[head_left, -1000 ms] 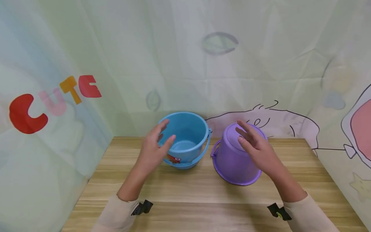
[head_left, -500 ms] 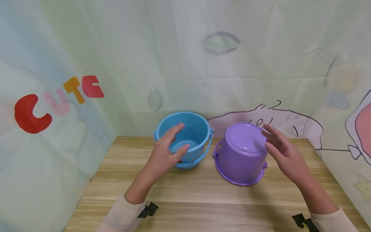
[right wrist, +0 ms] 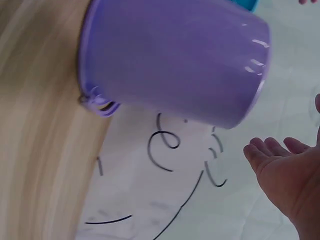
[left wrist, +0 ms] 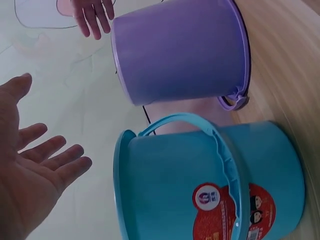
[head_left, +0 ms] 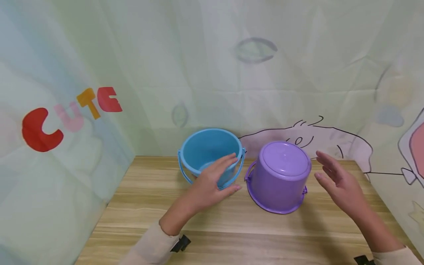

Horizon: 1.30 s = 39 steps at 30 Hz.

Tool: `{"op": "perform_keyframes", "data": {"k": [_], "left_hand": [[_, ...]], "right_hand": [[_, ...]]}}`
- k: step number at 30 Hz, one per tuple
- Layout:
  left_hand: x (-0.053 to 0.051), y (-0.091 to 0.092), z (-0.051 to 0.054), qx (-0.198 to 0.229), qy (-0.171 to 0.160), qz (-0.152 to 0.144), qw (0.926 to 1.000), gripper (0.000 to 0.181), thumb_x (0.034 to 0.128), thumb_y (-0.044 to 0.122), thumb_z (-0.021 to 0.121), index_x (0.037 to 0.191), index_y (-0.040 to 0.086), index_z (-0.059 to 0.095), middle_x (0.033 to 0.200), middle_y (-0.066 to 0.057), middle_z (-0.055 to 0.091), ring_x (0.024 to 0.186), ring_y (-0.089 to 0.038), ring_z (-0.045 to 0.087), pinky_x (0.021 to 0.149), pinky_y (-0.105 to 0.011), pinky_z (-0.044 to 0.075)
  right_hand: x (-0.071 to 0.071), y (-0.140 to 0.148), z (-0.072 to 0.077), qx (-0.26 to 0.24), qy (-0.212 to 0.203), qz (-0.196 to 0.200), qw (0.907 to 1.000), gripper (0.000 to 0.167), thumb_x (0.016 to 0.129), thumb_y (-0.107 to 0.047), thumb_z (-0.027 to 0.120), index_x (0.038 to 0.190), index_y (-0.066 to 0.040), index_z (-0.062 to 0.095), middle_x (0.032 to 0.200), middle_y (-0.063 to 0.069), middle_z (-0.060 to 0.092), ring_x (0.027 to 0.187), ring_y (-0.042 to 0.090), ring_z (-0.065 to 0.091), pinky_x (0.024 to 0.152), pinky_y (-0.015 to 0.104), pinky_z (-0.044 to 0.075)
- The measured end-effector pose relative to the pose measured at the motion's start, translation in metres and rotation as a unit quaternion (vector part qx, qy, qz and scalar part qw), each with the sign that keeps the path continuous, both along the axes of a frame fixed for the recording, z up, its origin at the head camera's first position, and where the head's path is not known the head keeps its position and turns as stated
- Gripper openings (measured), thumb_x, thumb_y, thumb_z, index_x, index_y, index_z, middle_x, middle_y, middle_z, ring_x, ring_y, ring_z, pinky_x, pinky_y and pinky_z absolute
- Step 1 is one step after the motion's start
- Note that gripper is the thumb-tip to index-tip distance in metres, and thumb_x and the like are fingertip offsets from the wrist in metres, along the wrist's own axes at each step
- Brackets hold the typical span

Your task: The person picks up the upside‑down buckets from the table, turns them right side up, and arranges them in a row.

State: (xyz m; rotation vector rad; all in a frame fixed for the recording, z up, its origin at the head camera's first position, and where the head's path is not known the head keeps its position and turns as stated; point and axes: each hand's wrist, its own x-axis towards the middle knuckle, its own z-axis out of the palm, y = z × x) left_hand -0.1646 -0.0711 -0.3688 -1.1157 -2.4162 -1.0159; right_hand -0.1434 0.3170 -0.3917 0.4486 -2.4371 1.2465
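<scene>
A blue bucket (head_left: 208, 147) stands upright near the back of the table, its handle hanging down the front. To its right a purple bucket (head_left: 279, 184) is upside down, base up and rim on the tabletop. My left hand (head_left: 208, 187) hovers in front of the blue bucket, fingers extended, thumb apart, holding nothing. In the left wrist view a red label (left wrist: 215, 215) shows on the blue bucket's side. Just right of the purple bucket is my right hand (head_left: 342, 189), fingers extended, apart from it; the right wrist view also shows a gap between that hand and the bucket.
The wooden table (head_left: 228, 243) bears both buckets. A printed cloth backdrop (head_left: 149, 103) rises along its back and both sides, close behind the buckets. Wide strips of tabletop lie in front and to the left of them.
My right hand has moved right, from over the purple bucket to beside it. My left hand has moved right and nearer, from the blue bucket's left side to its front. Both buckets stay put.
</scene>
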Motion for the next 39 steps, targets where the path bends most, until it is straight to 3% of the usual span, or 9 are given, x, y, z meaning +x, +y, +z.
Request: {"op": "perform_keyframes", "data": {"k": [4, 8, 12, 15, 16, 18, 27, 32, 39], "left_hand": [[0.001, 0.008, -0.004, -0.034, -0.011, -0.015, 0.9992, 0.076, 0.0886, 0.031, 0.083, 0.152, 0.007, 0.048, 0.157, -0.013, 0.049, 0.146, -0.030, 0.047, 0.116, -0.048, 0.044], [0.001, 0.018, -0.010, -0.069, -0.012, -0.019, 0.9973, 0.077, 0.0876, 0.037, 0.083, 0.151, 0.009, 0.050, 0.157, -0.010, 0.049, 0.146, -0.028, 0.047, 0.116, -0.045, 0.045], [-0.003, 0.028, -0.020, -0.085, 0.001, -0.035, 0.9958, 0.074, 0.0858, 0.036, 0.085, 0.147, 0.007, 0.055, 0.152, -0.009, 0.052, 0.143, -0.025, 0.050, 0.115, -0.039, 0.047], [-0.006, 0.033, -0.031, -0.091, 0.002, -0.045, 0.9948, 0.071, 0.0847, 0.034, 0.087, 0.143, 0.006, 0.058, 0.149, -0.010, 0.054, 0.141, -0.024, 0.052, 0.114, -0.035, 0.047], [-0.007, 0.034, -0.035, -0.095, 0.005, -0.047, 0.9943, 0.070, 0.0847, 0.034, 0.087, 0.142, 0.006, 0.059, 0.148, -0.010, 0.055, 0.140, -0.024, 0.052, 0.114, -0.034, 0.048], [-0.009, 0.036, -0.043, -0.099, 0.005, -0.053, 0.9936, 0.069, 0.0840, 0.033, 0.087, 0.140, 0.006, 0.060, 0.145, -0.010, 0.057, 0.138, -0.025, 0.054, 0.112, -0.033, 0.049], [-0.016, 0.047, -0.069, -0.142, 0.015, -0.057, 0.9881, 0.065, 0.0844, 0.038, 0.086, 0.136, 0.007, 0.063, 0.136, -0.007, 0.062, 0.129, -0.020, 0.059, 0.112, -0.027, 0.047], [-0.023, 0.052, -0.082, -0.180, 0.026, -0.058, 0.9817, 0.062, 0.0862, 0.042, 0.084, 0.134, 0.007, 0.065, 0.131, -0.005, 0.063, 0.125, -0.018, 0.060, 0.110, -0.024, 0.048], [-0.032, 0.054, -0.097, -0.174, 0.049, -0.062, 0.9815, 0.055, 0.0835, 0.037, 0.087, 0.125, 0.005, 0.069, 0.121, -0.007, 0.066, 0.116, -0.019, 0.064, 0.105, -0.025, 0.051]], "right_hand": [[-0.001, 0.009, -0.011, 0.020, -0.011, -0.011, 0.9997, 0.063, 0.098, -0.008, 0.070, 0.155, -0.008, 0.044, 0.151, 0.002, 0.054, 0.127, -0.022, 0.041, 0.101, -0.001, 0.036], [-0.003, 0.019, -0.025, 0.035, -0.015, -0.015, 0.9991, 0.065, 0.095, -0.008, 0.074, 0.153, -0.005, 0.046, 0.151, 0.002, 0.053, 0.129, -0.021, 0.040, 0.101, -0.002, 0.035], [-0.006, 0.029, -0.039, 0.051, -0.032, -0.017, 0.9981, 0.067, 0.092, -0.010, 0.078, 0.152, -0.003, 0.047, 0.152, 0.015, 0.052, 0.140, 0.009, 0.050, 0.100, -0.003, 0.034], [-0.009, 0.034, -0.052, 0.069, -0.032, -0.013, 0.9971, 0.068, 0.090, -0.012, 0.081, 0.149, -0.003, 0.049, 0.147, 0.024, 0.054, 0.138, 0.013, 0.051, 0.099, -0.004, 0.032], [-0.010, 0.035, -0.057, 0.075, -0.029, -0.010, 0.9968, 0.068, 0.089, -0.012, 0.082, 0.148, -0.002, 0.051, 0.145, 0.024, 0.055, 0.136, 0.008, 0.051, 0.098, -0.005, 0.031], [-0.011, 0.036, -0.065, 0.083, -0.017, -0.006, 0.9964, 0.066, 0.086, -0.011, 0.084, 0.144, -0.001, 0.054, 0.141, 0.024, 0.057, 0.128, -0.011, 0.045, 0.099, -0.005, 0.030], [-0.015, 0.041, -0.092, 0.134, 0.020, 0.012, 0.9907, 0.058, 0.076, -0.013, 0.091, 0.127, -0.001, 0.065, 0.126, 0.016, 0.067, 0.121, -0.018, 0.041, 0.099, -0.005, 0.023], [-0.020, 0.043, -0.103, 0.166, 0.058, 0.019, 0.9842, 0.052, 0.068, -0.013, 0.095, 0.114, -0.009, 0.072, 0.120, 0.010, 0.069, 0.117, -0.006, 0.051, 0.101, -0.004, 0.022], [-0.027, 0.045, -0.119, 0.214, 0.106, 0.035, 0.9705, 0.045, 0.060, -0.015, 0.097, 0.100, -0.015, 0.077, 0.109, 0.005, 0.073, 0.104, 0.018, 0.062, 0.104, 0.001, 0.028]]}}
